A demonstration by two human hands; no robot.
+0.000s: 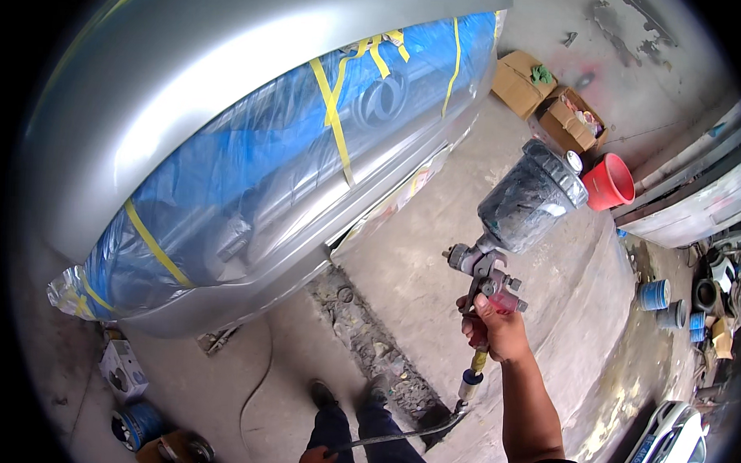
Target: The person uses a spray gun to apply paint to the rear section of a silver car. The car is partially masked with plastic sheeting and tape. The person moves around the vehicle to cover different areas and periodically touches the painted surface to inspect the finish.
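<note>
Spray gun [493, 286]: we hold it in our right hand [502, 332], in the air above the floor [436, 209] and to the right of the car [180, 78]. Its nozzle [459, 257] points left, toward the car, and stands well apart from it. Its long axis runs obliquely: from the fitting [469, 386] at the lower end, up through the handle and body, to the lid of the dark cup [525, 200] at the upper right. The cup leans to the right, lid end outward.

The right fingers are closed around the handle, with the thumb high on the grip; we cannot tell whether the trigger is pressed. From the fitting, the hose [396, 436] bends left and crosses in front of our legs [372, 431]. Our left hand [315, 461], partly cut off by the lower edge, has its fingers closed on the hose.

On the car, blue sheet [217, 177] covers the middle of the side, secured by yellow tape [331, 116]. Debris fills a trench [375, 346] in the floor between the car and the spray gun. Beyond the cup we see a red bucket [609, 181] and two boxes [518, 83] near the wall [549, 34].
</note>
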